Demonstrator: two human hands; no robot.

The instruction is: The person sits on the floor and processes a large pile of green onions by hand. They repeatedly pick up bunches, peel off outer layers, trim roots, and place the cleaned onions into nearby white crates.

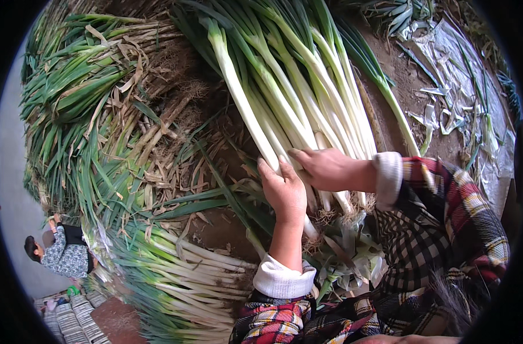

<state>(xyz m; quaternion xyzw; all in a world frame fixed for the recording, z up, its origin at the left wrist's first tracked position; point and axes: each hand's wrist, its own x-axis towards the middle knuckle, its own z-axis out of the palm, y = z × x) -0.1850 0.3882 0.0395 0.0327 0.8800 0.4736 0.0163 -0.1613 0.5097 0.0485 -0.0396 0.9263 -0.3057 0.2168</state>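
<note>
A thick bundle of Welsh onions [304,99] lies before me, green leaves away from me and rooted ends towards me. My left hand [285,191] grips the white stalk [246,99] on the bundle's left edge; its root tuft [311,245] shows below the hand. Palm down, my right hand [332,169] reaches across the white shafts from the right and touches them. Its fingertips are close to the left hand's thumb. Whether those fingers close around any stalk is hidden. Several root ends [351,206] stick out below the right wrist.
Untrimmed onions with dry leaves [81,90] are heaped on the left. Paler, cleaned onions [197,284] lie at lower left. One stalk [392,103] rests right of the bundle, near plastic sheeting [455,77]. Peeled scraps [360,262] lie by my lap. Another person [65,251] is far left.
</note>
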